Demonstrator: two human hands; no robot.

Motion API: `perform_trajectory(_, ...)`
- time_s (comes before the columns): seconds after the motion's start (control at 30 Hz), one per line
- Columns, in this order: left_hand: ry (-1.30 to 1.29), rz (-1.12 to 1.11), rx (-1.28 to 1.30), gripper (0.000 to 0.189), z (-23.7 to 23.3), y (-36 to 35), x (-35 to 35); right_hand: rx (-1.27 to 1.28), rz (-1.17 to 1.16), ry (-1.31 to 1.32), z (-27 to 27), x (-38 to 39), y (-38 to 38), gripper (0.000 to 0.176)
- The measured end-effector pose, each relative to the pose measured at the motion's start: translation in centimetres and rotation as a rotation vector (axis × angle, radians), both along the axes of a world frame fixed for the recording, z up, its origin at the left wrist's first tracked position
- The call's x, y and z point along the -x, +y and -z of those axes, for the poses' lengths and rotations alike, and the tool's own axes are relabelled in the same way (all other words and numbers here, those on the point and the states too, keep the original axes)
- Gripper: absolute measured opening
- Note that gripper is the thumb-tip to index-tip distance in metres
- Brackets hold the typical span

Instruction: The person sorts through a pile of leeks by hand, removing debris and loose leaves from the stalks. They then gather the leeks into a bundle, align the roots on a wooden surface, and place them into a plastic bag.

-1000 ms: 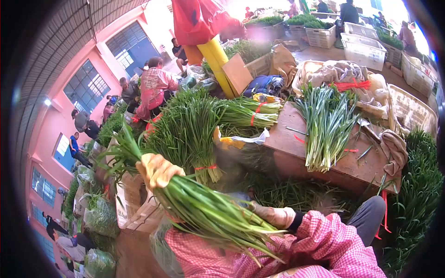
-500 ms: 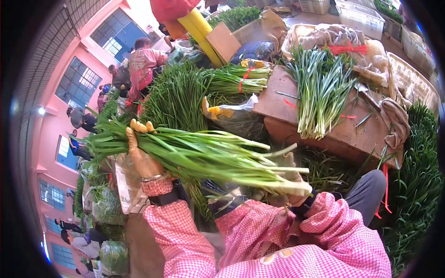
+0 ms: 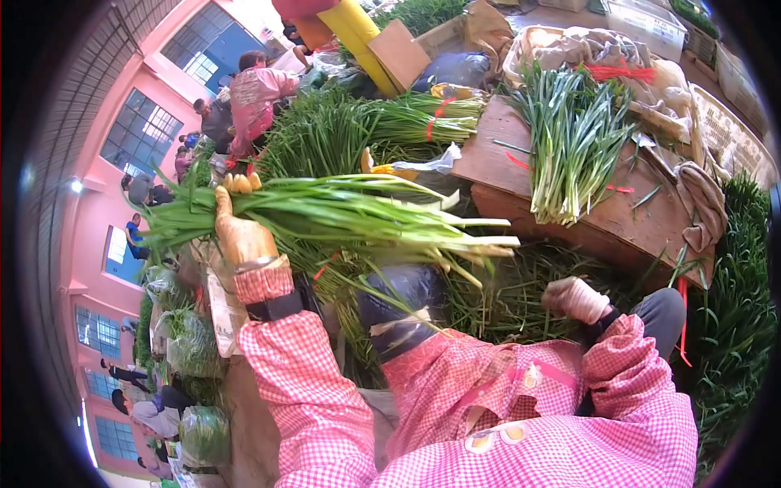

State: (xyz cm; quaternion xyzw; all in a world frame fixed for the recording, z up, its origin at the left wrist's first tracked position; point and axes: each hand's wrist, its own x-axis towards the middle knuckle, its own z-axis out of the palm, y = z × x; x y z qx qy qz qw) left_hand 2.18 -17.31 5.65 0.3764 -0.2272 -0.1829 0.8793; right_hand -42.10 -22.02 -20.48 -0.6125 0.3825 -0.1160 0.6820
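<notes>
The near pink checked sleeves (image 3: 309,398) ran off the bottom edge, so the body was only partly seen. The left hand (image 3: 246,236) gripped a bunch of long green stalks (image 3: 350,213), its thumb on the near side and fingertips showing above; the rest of those fingers was hidden behind the leaves. The bunch lay about level in the air, its pale ends pointing right, slightly blurred. The right hand (image 3: 573,299) was apart from it, above loose leaves (image 3: 517,305); it seemed loosely curled, though blur made it impossible to tell whether its fingers touched one another. Beyond the left forearm, a pale crate (image 3: 224,317) was half covered, its contents out of sight. Past the bunch, more stalks (image 3: 578,142) lay on a brown board (image 3: 492,150). Behind these, a basket (image 3: 514,61) bore rumpled grey cloth (image 3: 590,49) and red ties (image 3: 622,71); the inside of the perforated crate (image 3: 736,134) beside it could not be made out. Farther left, clear plastic bags (image 3: 195,346) held greens, and a white crate (image 3: 647,28) at the top was too distant to read inside.
</notes>
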Motion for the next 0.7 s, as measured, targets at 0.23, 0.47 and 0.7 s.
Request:
perform_trajectory(0.23,0.021,0.079,0.057,0.024,-2.1,-3.0,2.6,0.649,-0.155,-0.223,-7.8,-7.2,2.6,0.055)
perform_trajectory(0.47,0.043,0.094,0.048,0.021,-2.3,-4.3,5.0,0.143,0.025,-0.434,-8.8,-17.6,3.5,0.054)
perform_trajectory(0.7,0.025,0.204,0.087,0.021,-1.4,-4.0,4.0,0.929,0.365,-0.054,-8.3,-16.4,3.4,0.037)
